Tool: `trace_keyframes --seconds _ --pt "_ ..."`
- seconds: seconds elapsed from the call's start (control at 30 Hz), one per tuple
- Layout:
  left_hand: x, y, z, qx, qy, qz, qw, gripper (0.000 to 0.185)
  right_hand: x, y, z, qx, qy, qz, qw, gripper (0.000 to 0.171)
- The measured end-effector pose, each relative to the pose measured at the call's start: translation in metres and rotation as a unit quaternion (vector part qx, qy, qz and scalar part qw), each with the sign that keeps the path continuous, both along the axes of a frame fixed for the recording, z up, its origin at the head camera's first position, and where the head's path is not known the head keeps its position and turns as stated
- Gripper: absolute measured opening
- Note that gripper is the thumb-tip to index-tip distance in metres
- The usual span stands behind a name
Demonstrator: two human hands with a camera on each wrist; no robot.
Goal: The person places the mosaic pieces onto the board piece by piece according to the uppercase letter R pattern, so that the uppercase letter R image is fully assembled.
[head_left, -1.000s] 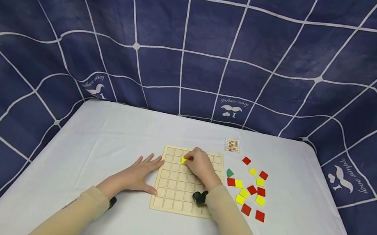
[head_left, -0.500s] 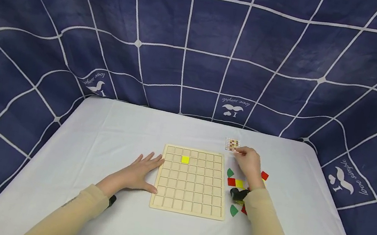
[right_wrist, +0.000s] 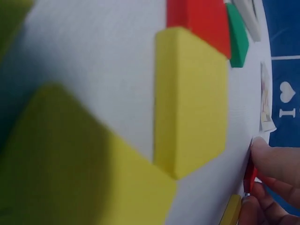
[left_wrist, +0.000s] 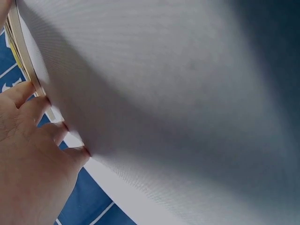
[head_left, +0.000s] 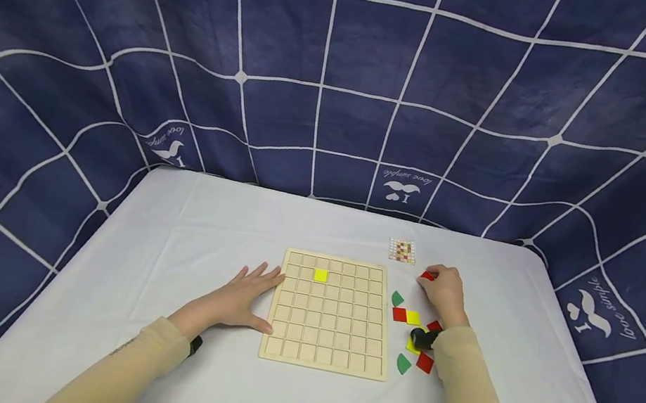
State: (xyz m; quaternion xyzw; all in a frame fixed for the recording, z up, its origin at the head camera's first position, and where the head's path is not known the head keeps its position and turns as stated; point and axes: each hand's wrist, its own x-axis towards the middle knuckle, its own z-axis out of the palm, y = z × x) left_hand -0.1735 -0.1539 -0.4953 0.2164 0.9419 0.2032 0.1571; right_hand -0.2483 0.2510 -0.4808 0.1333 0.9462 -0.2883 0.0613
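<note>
My left hand (head_left: 234, 299) lies spread, its thumb and fingertips touching the left edge of the wooden grid board (head_left: 321, 315). In the left wrist view the fingers (left_wrist: 33, 108) are straight and meet the board's edge. One yellow square tile (head_left: 320, 275) sits in a cell of the second row from the top. To the right of the board my right hand (head_left: 444, 294) pinches a red square tile (head_left: 427, 275) between thumb and fingers. The right wrist view shows that red tile (right_wrist: 250, 176) edge-on, close over the cloth.
Several red and yellow tiles (head_left: 412, 318) and green quarter-round pieces (head_left: 403, 364) lie right of the board, some hidden under my right wrist. A small patterned card (head_left: 402, 250) lies behind them. White cloth (head_left: 216, 226) covers the table, with a blue curtain (head_left: 349, 120) behind.
My right hand let go of the yellow tile on the board, moved right past the card, and now pinches a red tile. My left hand keeps its place.
</note>
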Motion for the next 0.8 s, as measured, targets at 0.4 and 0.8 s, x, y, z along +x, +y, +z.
trace_keyframes --seconds 0.4,0.8 --pt "-0.0005 0.0013 -0.0011 -0.002 0.005 0.001 1.0 0.115 0.0001 0.0027 0.0013 -0.006 -0.009 -0.008 1.0 0.035" --pt "0.0001 -0.0001 -0.0006 -0.01 0.002 0.001 0.9999 0.116 0.004 0.001 0.002 -0.069 -0.008 -0.028 0.997 0.03"
